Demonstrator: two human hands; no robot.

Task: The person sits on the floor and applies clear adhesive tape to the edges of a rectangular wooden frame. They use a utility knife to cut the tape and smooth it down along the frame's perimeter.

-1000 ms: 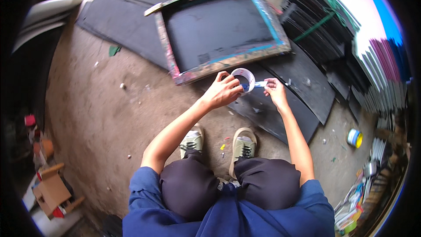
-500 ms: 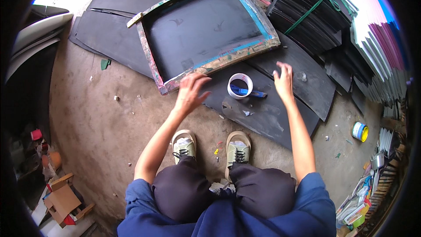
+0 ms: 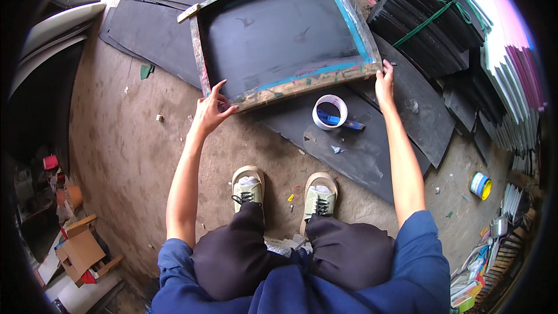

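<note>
A wooden screen-printing frame [image 3: 302,84] with dark mesh and blue-taped edges lies on black sheets on the floor. My left hand [image 3: 210,111] grips its near left corner. My right hand [image 3: 384,83] holds its near right corner. Between my arms, a small white cup [image 3: 329,111] of blue ink with a blue stick in it stands on a black sheet [image 3: 360,151].
Stacked black sheets tied with green cord [image 3: 430,20] lie at the far right, beside coloured sheet stacks [image 3: 514,70]. A blue and yellow tin [image 3: 480,185] sits on the dirt floor at right. Cardboard boxes [image 3: 78,250] clutter the lower left. My shoes [image 3: 247,186] rest near the sheet's edge.
One second ago both hands held the white cup. It was set down on the black sheet, and both hands have since spread out and taken hold of the frame's near corners.
</note>
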